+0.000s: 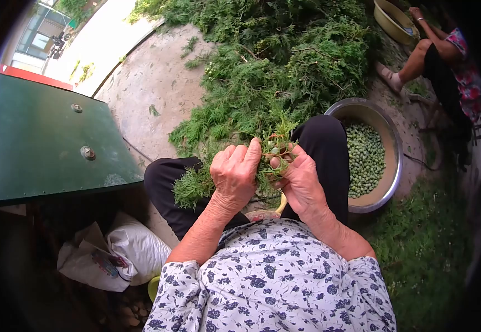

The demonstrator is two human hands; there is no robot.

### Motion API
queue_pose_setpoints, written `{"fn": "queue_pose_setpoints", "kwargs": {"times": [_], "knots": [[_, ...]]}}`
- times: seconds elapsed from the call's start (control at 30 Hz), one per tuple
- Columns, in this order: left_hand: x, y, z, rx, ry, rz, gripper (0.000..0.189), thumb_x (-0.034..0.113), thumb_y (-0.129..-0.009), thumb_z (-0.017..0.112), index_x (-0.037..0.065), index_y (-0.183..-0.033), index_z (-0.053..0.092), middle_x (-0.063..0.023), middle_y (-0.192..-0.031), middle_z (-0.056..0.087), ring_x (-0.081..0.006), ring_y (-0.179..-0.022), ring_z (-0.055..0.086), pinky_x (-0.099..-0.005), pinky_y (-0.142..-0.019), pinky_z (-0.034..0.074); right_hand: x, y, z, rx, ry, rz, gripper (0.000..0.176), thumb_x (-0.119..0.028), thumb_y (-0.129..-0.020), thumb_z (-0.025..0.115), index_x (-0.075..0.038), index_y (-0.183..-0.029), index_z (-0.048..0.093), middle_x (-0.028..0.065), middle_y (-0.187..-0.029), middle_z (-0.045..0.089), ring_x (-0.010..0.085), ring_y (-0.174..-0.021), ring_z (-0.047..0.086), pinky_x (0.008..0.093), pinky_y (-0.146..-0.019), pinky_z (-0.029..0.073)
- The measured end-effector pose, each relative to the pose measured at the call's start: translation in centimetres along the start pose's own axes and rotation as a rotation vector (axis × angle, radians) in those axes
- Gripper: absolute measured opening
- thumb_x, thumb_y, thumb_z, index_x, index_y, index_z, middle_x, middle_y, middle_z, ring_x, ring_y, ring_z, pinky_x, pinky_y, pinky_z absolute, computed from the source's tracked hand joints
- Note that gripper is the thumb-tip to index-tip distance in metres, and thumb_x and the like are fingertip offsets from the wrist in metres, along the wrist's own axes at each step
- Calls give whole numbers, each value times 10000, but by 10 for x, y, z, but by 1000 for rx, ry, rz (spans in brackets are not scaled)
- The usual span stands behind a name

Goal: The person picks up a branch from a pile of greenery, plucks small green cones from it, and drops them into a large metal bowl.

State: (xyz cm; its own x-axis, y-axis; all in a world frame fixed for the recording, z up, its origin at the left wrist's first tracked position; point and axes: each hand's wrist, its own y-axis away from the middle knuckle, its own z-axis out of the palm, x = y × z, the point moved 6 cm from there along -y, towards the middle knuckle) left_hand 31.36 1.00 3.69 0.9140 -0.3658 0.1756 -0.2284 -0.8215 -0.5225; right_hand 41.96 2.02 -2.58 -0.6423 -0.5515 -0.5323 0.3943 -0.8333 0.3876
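Between my knees, my left hand point(236, 172) is closed around a leafy green sprig point(192, 185), whose fronds stick out to the left of the fist. Close beside it on the right, my right hand point(300, 180) has its thumb and fingers pinched at the same sprig, where small pale green cones point(274, 148) show. To the right of my knee stands a wide metal basin point(396, 166) holding many small green cones point(365, 160). Part of a yellow-rimmed container point(282, 203) shows below my hands.
A large pile of cut green branches point(318, 61) lies ahead. A green metal surface point(46, 146) is at the left, with white sacks point(138, 246) below it. Another person point(445, 61) sits at the upper right near a yellowish basin point(390, 25). More greenery point(417, 249) lies at the lower right.
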Motion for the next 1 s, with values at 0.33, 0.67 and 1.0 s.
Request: {"fn": "queue_pose_setpoints", "kwargs": {"times": [0.33,0.67,1.0], "knots": [[1,-1,-1,-6,36,1,362,81,-645,578,3,-999,579,-48,-625,457,-211,-578,499,-337,-502,378,-10,-2,1,-86,171,-163,350,-40,-779,682,-48,-1094,530,-5,-935,597,35,-791,543,179,-676,477],[1,-1,3,-62,46,-6,346,77,-650,570,4,-988,578,-59,-647,479,-225,-604,514,-340,-515,389,-11,-3,-1,-70,266,-153,246,-89,-790,687,-53,-1017,600,-30,-811,602,45,-684,536,197,-631,460],[11,-2,14,-105,-70,26,285,122,-667,574,40,-941,572,-26,-613,459,-195,-574,509,-328,-487,389,-40,23,-1,81,936,-514,222,-54,-726,709,63,-898,632,84,-750,650,94,-654,562,245,-602,460]]}}
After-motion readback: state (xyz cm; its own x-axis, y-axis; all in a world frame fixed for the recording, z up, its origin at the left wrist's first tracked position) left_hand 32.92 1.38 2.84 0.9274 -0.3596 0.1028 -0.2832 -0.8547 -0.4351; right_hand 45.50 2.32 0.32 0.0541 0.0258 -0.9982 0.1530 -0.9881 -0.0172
